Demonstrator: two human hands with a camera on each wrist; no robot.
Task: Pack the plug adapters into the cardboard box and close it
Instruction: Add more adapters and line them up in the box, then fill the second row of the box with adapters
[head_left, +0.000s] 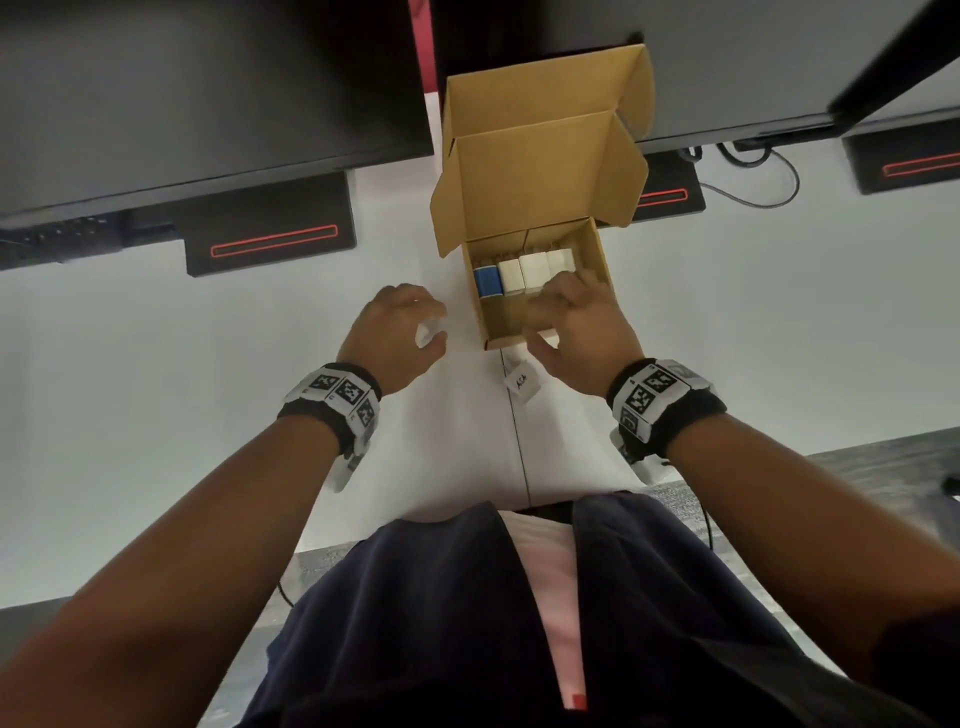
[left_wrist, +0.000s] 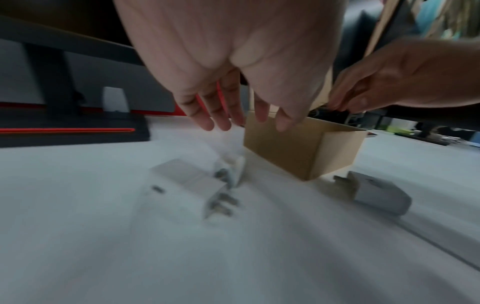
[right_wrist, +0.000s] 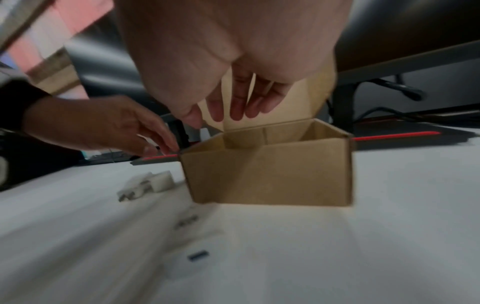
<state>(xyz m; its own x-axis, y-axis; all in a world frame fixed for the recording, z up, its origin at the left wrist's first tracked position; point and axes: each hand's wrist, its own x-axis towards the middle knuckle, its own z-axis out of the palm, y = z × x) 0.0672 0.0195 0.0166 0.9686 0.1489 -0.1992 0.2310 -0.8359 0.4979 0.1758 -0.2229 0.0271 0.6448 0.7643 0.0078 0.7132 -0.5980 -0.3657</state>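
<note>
Open brown cardboard box (head_left: 540, 291) on white table (head_left: 156, 389), lid flaps raised toward the monitors. Inside, one blue plug adapter (head_left: 487, 281) and three white plug adapters (head_left: 532, 270) in a row along the far wall. Two loose white adapters (left_wrist: 197, 185) left of box, prongs toward it. Left hand (head_left: 397, 332) hovering above them, fingers relaxed, empty. Right hand (head_left: 576, 317) over box's near edge, fingers loosely extended, holding nothing. Small tag (head_left: 522, 384) with handwriting, unreadable.

My cardboard box (head_left: 540, 171) is tan; adapters inside: one blue (head_left: 487, 281), three white (head_left: 532, 270); worktop (head_left: 208, 389) white.
</note>
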